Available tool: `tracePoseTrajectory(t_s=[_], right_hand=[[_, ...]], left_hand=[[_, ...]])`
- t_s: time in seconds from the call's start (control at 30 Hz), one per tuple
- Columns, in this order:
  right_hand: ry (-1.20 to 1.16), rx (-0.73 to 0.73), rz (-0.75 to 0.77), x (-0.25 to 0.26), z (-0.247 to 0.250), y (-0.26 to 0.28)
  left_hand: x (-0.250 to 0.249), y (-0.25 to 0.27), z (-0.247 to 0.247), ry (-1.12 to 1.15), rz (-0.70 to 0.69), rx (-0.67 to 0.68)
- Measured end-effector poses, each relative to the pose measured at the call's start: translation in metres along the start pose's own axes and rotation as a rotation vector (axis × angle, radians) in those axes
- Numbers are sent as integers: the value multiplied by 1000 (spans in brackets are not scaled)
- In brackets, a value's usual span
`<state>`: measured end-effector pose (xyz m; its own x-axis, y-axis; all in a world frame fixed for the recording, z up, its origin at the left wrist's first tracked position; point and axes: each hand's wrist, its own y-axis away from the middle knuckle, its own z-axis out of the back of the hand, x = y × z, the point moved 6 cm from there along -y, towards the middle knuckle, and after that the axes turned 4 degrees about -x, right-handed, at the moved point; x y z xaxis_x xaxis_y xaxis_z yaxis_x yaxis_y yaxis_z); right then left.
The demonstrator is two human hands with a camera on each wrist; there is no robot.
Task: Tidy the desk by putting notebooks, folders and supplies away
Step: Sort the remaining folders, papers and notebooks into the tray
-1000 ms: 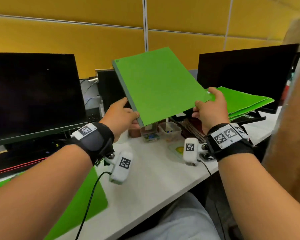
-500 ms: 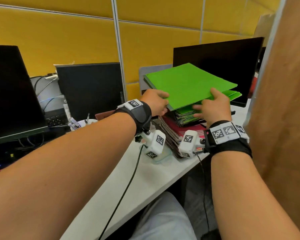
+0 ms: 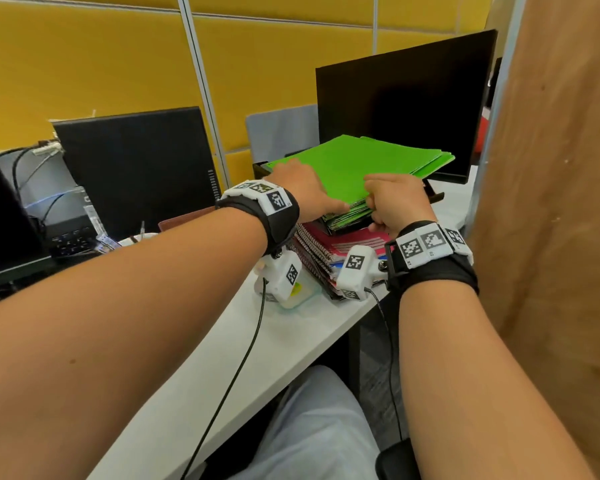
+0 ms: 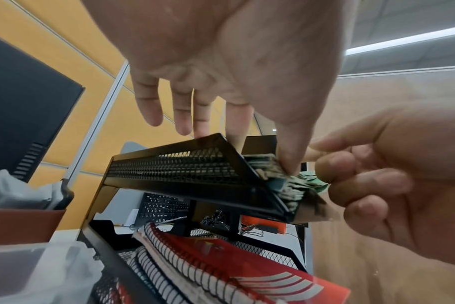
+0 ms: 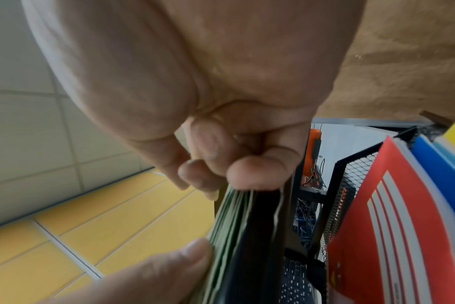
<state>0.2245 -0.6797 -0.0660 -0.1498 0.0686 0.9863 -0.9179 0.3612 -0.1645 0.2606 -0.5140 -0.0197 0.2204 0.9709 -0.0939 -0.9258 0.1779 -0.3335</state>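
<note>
folders stacked in upper mesh tray | spiral notebooks in tier below | tray at desk right end, before right monitor | left monitor behind-left | left hand on stack, right hand at its near edge

Tight on the right, open desk on the left

The brown partition walls off the right side, close beside the right hand, and a dark monitor blocks the back just behind the green folders. Under the upper mesh tray the gap is filled by spiral notebooks. To the left, bare white desk gives passing room, with a clear plastic container near the notebooks.
</note>
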Motion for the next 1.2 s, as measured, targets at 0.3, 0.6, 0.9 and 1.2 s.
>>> tracePoseTrajectory(t_s=[0.3, 0.6, 0.9, 1.2], right_hand=[[-62, 137, 66, 22, -46, 21], [-51, 410, 108, 33, -140, 85], [159, 759, 145, 27, -246, 197], [312, 983, 149, 8, -349, 290]], left_hand=[[30, 30, 16, 249, -4, -83], [175, 151, 51, 497, 221, -111], [326, 303, 91, 537, 561, -187], [448, 419, 130, 447, 883, -283]])
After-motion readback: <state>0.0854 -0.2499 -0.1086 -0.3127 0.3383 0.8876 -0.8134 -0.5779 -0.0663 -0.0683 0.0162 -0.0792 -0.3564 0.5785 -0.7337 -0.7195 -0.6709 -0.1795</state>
